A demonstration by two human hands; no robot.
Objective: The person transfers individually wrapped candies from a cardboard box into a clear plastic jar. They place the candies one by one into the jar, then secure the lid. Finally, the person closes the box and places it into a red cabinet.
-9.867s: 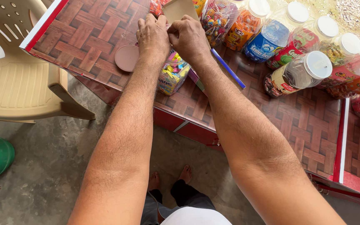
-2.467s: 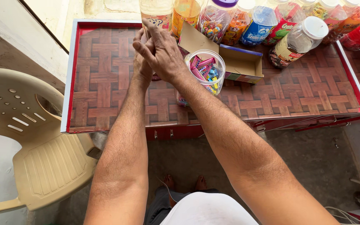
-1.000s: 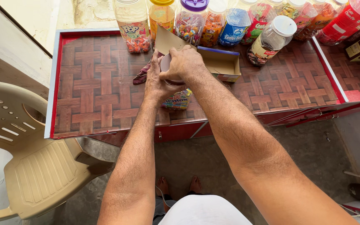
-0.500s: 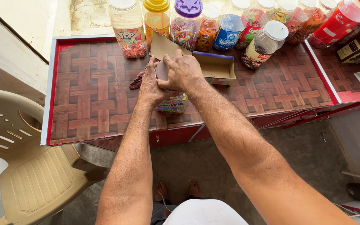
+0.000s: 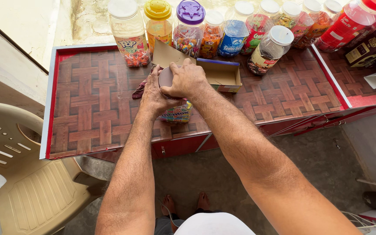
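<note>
Both bare forearms reach forward and converge, wrists close together. The left hand [image 5: 153, 93] curls its fingers inward from the side, while the right hand [image 5: 187, 80] lies palm-down on top, fingers bent.

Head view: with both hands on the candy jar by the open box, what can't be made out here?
- Candy jar: the left hand and right hand cover its top; only its lower part shows.
- Brown lid: mostly under the fingers; whether it is seated cannot be told.
- Dark red thing beside the left hand: half hidden, kind unclear.
- Red-lidded jar: cut off by the top edge.
</note>
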